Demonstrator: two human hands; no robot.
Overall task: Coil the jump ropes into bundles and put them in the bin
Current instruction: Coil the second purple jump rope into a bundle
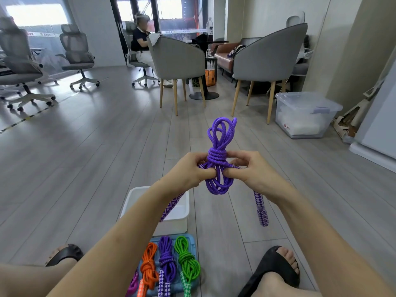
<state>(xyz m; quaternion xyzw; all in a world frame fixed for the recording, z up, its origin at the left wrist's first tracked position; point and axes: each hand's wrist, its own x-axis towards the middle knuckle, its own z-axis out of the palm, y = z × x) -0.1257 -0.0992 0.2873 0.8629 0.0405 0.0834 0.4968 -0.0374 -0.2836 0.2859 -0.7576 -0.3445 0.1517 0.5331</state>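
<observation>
Both hands, left hand (188, 170) and right hand (246, 168), are pinching the upright purple jump rope bundle (217, 155) at its wrapped waist, handles dangling, hovering just far of the white bin (128, 202) sitting near-left below.

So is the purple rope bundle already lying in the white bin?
No, the purple rope bundle is held up in the air by the left hand and right hand, above the white bin.

Held rope bundle (216, 156) above floor, bin (137, 197) below-left, coiled ropes (167, 261) nearest.
</observation>
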